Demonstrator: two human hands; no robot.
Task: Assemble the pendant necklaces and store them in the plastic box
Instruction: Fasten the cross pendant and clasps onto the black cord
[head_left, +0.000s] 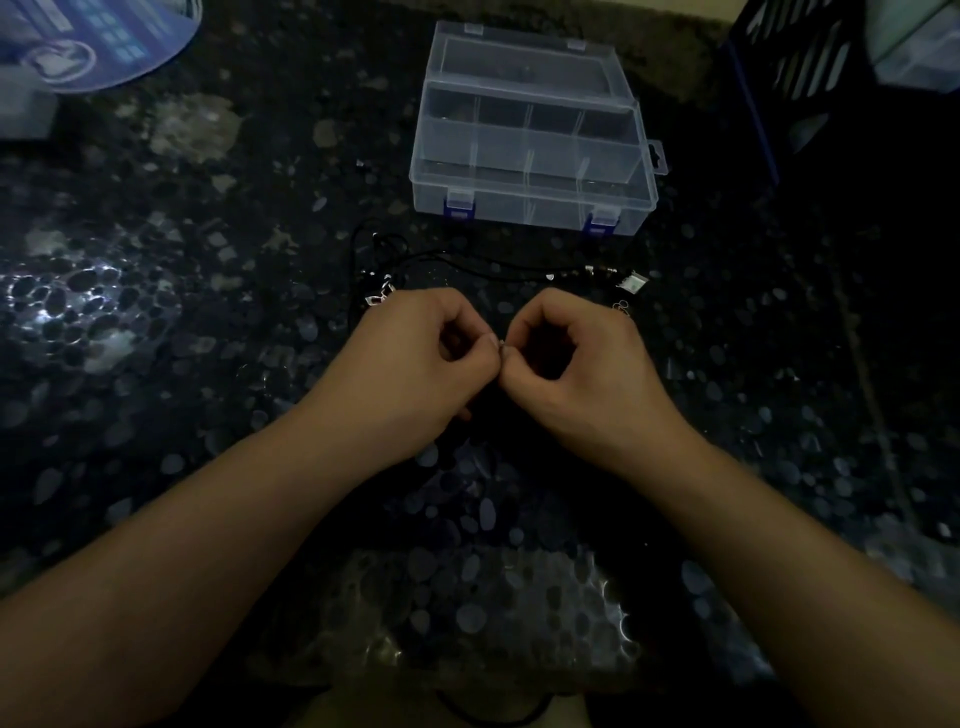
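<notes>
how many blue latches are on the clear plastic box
2. Both sit on the front wall of the plastic box: the left latch by the front left corner, the right latch by the front right corner. Both look unfastened, with the lid raised.

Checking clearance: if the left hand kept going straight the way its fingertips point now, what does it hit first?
The left hand points inward at the right hand; both pinch a tiny metal piece. It would meet the right hand's fingertips at once; they look as good as touching, though depth is unclear.
</notes>
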